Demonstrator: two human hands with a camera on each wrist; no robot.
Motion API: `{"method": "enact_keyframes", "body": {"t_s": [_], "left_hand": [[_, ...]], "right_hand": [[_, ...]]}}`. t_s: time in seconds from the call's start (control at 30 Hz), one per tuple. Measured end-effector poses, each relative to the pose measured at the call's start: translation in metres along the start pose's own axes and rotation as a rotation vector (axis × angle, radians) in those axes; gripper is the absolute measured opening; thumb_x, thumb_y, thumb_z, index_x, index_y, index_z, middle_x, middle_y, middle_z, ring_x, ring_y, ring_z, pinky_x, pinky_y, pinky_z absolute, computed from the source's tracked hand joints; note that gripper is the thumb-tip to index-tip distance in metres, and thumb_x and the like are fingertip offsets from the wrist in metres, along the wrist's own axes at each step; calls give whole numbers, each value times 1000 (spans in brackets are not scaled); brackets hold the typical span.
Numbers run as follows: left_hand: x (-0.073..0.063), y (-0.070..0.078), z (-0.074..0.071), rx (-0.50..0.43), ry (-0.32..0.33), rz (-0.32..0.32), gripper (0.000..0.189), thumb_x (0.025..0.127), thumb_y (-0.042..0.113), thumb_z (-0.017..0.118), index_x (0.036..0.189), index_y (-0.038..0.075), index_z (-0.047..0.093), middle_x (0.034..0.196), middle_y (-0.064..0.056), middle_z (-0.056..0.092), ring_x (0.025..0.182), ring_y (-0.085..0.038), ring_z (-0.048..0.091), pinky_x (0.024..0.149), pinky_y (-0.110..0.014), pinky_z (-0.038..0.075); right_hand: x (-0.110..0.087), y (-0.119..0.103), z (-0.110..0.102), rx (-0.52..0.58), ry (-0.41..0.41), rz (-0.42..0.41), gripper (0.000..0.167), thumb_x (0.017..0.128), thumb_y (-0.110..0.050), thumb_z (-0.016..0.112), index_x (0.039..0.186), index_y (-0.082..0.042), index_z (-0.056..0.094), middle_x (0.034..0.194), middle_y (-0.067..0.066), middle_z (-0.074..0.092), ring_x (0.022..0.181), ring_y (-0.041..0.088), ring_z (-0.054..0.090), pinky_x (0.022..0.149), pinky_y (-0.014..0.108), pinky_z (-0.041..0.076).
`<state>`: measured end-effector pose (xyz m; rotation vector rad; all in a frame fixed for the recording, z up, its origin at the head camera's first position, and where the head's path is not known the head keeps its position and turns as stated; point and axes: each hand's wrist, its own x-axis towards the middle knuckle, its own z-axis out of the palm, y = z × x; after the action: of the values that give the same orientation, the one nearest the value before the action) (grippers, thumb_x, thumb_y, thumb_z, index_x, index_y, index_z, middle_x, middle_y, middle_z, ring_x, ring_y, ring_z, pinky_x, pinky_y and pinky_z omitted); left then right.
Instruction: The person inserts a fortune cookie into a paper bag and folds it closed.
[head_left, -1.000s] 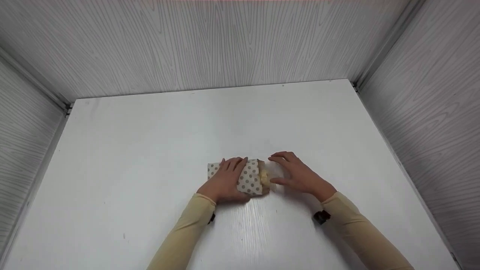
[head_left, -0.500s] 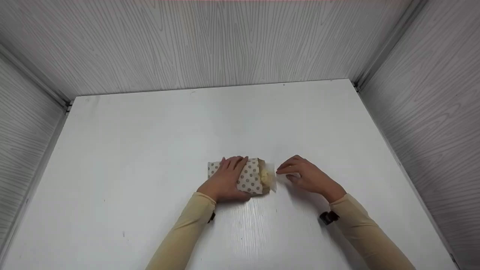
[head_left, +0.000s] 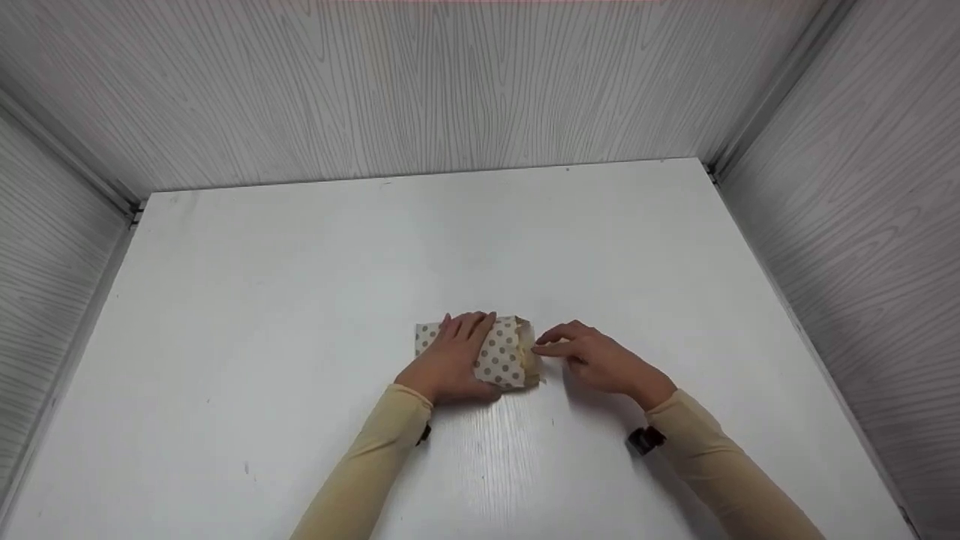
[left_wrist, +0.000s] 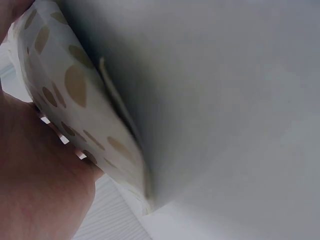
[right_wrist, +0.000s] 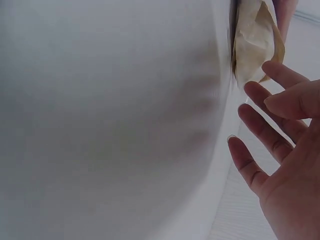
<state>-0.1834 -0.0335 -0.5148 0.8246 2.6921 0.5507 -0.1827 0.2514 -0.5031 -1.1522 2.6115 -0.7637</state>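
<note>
A pale paper bag with grey-brown dots (head_left: pixel 501 356) lies flat on the white table, its mouth facing right. Across its middle my left hand (head_left: pixel 448 367) holds it, fingers over the far side and thumb along the near edge. The left wrist view shows the dotted bag (left_wrist: pixel 75 85) close beside that hand. At the mouth, thin whitish wrapping (head_left: pixel 529 352) and a yellowish content show, mostly hidden inside. The fingertips of my right hand (head_left: pixel 600 361) are right at this wrapping. In the right wrist view, its fingers are spread and loosely bent below the bag's tan opening (right_wrist: pixel 255 50).
The white table (head_left: pixel 262 315) spreads around the bag on all sides. Grey wood-grain panels stand behind it (head_left: pixel 450 90) and at the left and right. A dark strap-mounted device (head_left: pixel 645 440) sits on the right wrist.
My right hand drew back right from the bag's mouth, then came left again to it. The translucent wrapping that stuck out is now pushed further in. My left hand has stayed put.
</note>
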Motion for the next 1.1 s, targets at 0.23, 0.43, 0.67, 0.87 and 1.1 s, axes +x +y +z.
{"method": "enact_keyframes", "body": {"t_s": [0.23,0.43,0.67,0.87,1.1], "left_hand": [[2,1,1,27,10,5,116,72,58,76,158,8,15,156,-13,26,144,-28,18,119,-46,5],[1,3,1,37,7,2,116,74,60,74,158,8,13,156,-13,24,145,-28,17,119,-46,3],[0,4,2,47,9,-2,116,75,60,73,158,8,12,157,-14,24,145,-29,17,118,-47,3],[0,4,2,39,4,-6,116,75,59,74,158,8,12,157,-15,24,145,-30,17,118,-47,3],[0,4,0,26,8,-4,116,74,59,75,158,8,12,156,-15,24,145,-30,17,118,-48,2]], "right_hand": [[5,-5,8,4,-7,-23,46,92,8,48,134,-4,61,131,6,57,124,24,48,105,42,39],[7,-9,9,152,-32,18,50,88,6,47,136,-1,58,134,8,56,124,24,47,103,42,41],[9,-9,13,276,-18,5,58,81,13,40,131,-3,63,128,4,62,121,21,52,101,41,43],[9,-9,15,333,-1,-15,54,85,15,38,127,-3,65,125,7,64,121,25,53,102,43,42],[8,-5,11,357,72,94,51,87,14,39,128,-3,64,127,6,63,120,23,53,99,45,45]]}}
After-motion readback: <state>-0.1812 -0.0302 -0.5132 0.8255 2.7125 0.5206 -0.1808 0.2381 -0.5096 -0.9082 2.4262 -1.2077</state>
